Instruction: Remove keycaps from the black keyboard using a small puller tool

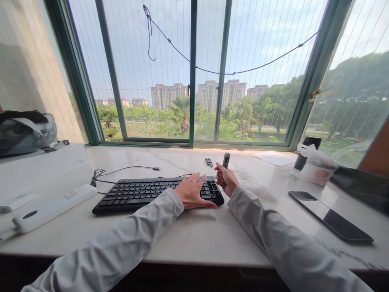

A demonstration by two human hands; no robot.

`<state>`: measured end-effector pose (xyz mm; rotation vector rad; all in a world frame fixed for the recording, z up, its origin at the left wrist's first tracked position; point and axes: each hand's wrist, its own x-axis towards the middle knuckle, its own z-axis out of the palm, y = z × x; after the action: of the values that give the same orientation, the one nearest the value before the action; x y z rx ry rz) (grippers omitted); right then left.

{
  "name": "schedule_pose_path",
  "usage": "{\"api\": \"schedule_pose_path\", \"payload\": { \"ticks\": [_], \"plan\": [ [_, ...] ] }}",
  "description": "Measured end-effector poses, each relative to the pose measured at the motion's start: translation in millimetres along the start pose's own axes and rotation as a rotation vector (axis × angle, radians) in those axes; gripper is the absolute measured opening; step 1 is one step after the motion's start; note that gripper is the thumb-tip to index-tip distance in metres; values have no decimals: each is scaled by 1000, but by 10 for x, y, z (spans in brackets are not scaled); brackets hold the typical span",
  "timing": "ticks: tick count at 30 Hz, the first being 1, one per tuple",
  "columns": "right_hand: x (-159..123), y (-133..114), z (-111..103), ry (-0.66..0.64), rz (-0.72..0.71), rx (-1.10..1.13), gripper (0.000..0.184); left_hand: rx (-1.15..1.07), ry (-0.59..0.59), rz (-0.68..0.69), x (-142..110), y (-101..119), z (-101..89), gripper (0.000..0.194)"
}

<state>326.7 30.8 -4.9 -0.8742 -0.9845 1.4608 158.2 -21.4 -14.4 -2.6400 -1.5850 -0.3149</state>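
Keyboard (152,192), black, lay near the middle of the desk (194,239), its cable running off toward the rear left. White remote control (51,207) sat near the desk's left edge. Left hand (193,190) rested flat on the keyboard's right end, fingers spread and released, pinning it. Right hand (226,180), just beside that end, was clenched around a small dark tool (225,160) held upright. Judgement: steady downward pressure from the flat palm would best stop the keyboard sliding. Phone (330,217) lay toward the right edge.
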Motion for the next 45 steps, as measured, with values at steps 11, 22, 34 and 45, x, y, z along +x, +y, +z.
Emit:
{"api": "schedule_pose_path", "payload": {
  "ticks": [11, 22, 34, 45],
  "plan": [
    [-159, 67, 148, 59, 114, -49, 23, -57, -39, -35, -16, -34, 73, 127],
    [-205, 18, 158, 122, 62, -137, 24, -90, -33, -40, -24, -28, 69, 120],
    [-276, -70, 191, 112, 202, -168, 25, -80, -25, -37, -13, -43, 87, 119],
    [-321, -102, 188, -12, 217, -154, 26, -65, -16, -39, -21, -39, 88, 119]
  ]
}}
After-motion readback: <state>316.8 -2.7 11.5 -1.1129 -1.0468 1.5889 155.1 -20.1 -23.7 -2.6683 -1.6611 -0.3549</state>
